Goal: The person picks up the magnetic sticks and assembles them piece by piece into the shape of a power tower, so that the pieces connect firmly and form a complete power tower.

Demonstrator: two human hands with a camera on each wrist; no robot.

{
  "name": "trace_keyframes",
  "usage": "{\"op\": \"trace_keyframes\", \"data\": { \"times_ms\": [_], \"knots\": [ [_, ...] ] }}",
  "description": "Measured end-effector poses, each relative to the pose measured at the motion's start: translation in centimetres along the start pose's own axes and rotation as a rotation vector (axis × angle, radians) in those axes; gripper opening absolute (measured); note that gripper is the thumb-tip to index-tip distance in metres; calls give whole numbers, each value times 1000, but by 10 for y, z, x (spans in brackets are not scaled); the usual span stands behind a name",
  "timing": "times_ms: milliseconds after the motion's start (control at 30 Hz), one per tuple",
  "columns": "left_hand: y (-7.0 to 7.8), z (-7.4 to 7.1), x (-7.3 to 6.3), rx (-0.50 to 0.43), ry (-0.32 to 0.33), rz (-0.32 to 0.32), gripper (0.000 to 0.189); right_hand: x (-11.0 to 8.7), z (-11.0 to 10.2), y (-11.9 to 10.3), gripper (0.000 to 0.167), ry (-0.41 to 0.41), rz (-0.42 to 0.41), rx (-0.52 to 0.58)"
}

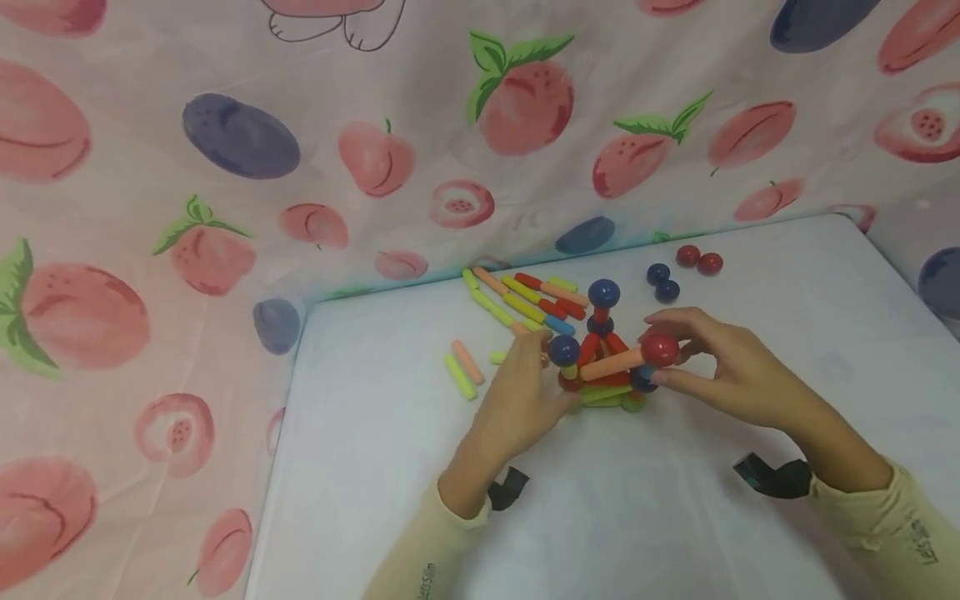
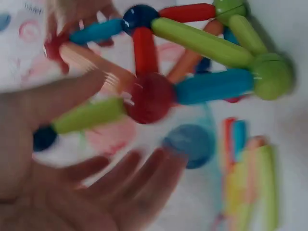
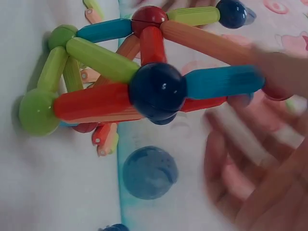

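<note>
A frame of colored magnetic sticks and balls stands on the white table (image 1: pixel 360 467), with green balls (image 3: pixel 38 111) low at its near side. My right hand (image 1: pixel 731 367) pinches a red ball (image 1: pixel 660 349) at the upper right, thumb below and fingers above. From that ball a peach stick (image 1: pixel 613 364) slants down to a lower red ball (image 2: pixel 150 98), and a blue stick (image 3: pixel 224 82) runs to a dark blue ball (image 3: pixel 158 89). My left hand (image 1: pixel 517 408) curves loosely about the left side, thumb and fingers spread around the upright with the dark blue ball (image 1: pixel 564 350) on top.
Behind the frame lies a pile of loose sticks (image 1: pixel 525 304) in several colors. Two sticks (image 1: pixel 463 369) lie to the left. Two blue balls (image 1: pixel 663 283) and two red balls (image 1: pixel 699 259) sit at the back right. A fruit-print cloth (image 1: pixel 420 125) hangs behind the table.
</note>
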State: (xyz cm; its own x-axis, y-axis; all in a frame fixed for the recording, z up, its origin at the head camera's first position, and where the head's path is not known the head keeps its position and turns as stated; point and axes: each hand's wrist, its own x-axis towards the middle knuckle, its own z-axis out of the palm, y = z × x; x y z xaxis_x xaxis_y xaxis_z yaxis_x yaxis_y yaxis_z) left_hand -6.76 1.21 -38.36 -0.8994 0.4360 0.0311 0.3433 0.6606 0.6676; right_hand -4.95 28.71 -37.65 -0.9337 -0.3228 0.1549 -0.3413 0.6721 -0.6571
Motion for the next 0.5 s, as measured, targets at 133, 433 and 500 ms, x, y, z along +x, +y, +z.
{"op": "trace_keyframes", "data": {
  "times_ms": [133, 433, 500],
  "knots": [
    [-19, 9, -2, -198, -147, -57, 51, 0, 4, 6, 65, -116, 153, -7],
    [3, 42, -19, 35, -61, 276, 29, 5, 22, 32, 45, -63, 102, -13],
    [12, 50, -21, 66, -70, 318, 32, 9, 20, 37, 49, -65, 120, 17]
  ]
}}
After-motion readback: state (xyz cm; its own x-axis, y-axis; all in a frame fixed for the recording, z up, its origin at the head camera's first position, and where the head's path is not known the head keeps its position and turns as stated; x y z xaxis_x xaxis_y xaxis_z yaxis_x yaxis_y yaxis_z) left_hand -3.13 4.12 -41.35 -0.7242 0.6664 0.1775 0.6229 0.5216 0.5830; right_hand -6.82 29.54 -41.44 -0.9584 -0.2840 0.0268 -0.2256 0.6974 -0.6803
